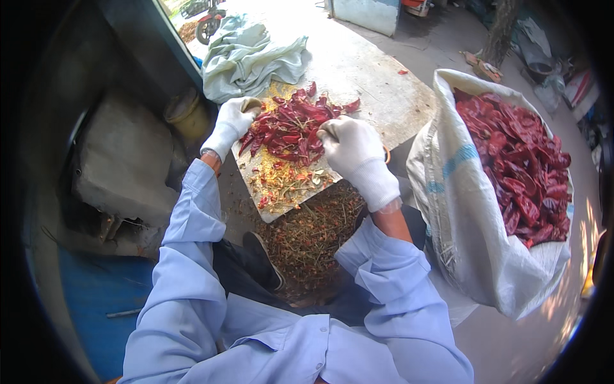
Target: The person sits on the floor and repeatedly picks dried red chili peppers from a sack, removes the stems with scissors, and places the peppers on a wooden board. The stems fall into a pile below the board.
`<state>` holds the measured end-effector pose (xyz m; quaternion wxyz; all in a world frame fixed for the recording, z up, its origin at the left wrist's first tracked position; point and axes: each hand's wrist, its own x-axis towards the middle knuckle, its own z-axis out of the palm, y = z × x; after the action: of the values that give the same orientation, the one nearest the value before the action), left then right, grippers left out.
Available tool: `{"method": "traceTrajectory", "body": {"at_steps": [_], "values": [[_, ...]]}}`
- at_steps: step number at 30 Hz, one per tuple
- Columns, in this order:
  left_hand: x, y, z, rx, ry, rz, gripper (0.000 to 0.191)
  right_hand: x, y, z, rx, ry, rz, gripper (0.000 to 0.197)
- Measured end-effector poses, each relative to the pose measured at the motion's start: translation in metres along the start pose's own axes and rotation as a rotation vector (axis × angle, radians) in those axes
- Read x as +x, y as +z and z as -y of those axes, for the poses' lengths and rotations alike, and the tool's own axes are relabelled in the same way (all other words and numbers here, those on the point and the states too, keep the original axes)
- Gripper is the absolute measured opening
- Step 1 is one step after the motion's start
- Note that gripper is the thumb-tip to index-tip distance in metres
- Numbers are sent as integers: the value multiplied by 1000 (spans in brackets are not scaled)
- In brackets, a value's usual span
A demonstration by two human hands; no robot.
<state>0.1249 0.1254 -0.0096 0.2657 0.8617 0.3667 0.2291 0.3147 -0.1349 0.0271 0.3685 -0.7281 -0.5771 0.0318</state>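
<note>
A heap of dried red chilli peppers [292, 120] lies on a pale board [383, 91] before me, with stems still on many. My left hand [235, 120], in a white knitted glove, is at the heap's left edge with fingers curled; whether anything is between them is hidden. At the right edge of the heap is my right hand [352, 149], gloved the same way, its thumb and fingers bent together. I cannot tell whether it pinches a pepper. Yellow seeds and stem bits [283, 185] cover the board's near end.
To my right stands an open white woven sack [455, 201] full of red chillies [518, 168]. A crumpled pale green woven sack [254, 57] lies on the board's far left. Stem debris [312, 235] covers the floor between my feet. A yellowish bucket [187, 113] stands at left.
</note>
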Motion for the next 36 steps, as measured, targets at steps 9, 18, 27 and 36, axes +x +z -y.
{"method": "traceTrajectory", "body": {"at_steps": [9,18,27,36], "values": [[3,42,136,388,-15,-82,40,6,28,13,-53,-21,36,18],[12,41,126,279,109,85,21,11,43,18,-100,-44,98,14],[-23,-20,32,-91,176,111,17,13,52,29,41,-56,45,17],[-89,-36,-55,-348,320,46,16,15,73,55,280,-92,-3,35]]}}
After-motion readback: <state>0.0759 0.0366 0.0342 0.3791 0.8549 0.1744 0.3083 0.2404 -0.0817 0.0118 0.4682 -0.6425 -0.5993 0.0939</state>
